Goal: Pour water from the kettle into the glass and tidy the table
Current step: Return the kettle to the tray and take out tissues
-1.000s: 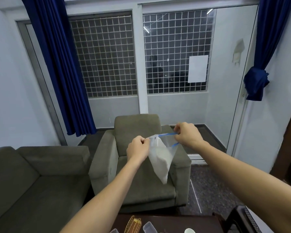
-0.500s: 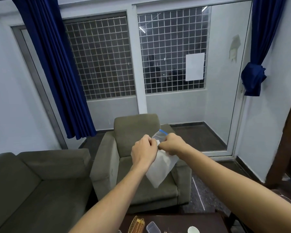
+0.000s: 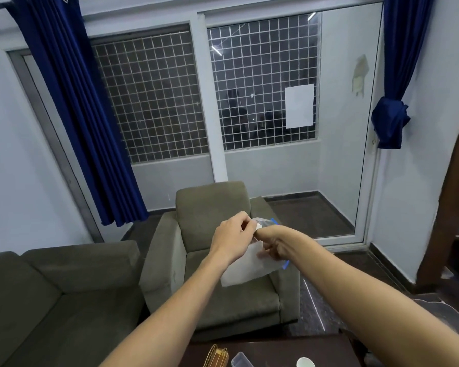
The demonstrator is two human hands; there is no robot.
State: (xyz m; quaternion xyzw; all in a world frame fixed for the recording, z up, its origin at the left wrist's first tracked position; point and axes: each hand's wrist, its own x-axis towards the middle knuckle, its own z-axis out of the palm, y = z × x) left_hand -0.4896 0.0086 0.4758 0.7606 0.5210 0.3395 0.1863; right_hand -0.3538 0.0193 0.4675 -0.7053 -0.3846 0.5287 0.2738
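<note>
Tidying looks unfinished: above the armchair [image 3: 212, 263], left hand [image 3: 232, 238] and right hand [image 3: 272, 243] both pinch a clear zip bag [image 3: 245, 271], while kettle and glass are out of view, pouring status unknowable.

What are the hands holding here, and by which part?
Both hands, left hand and right hand, pinch a clear zip bag near its blue-striped top edge; the rest hangs below them.
</note>
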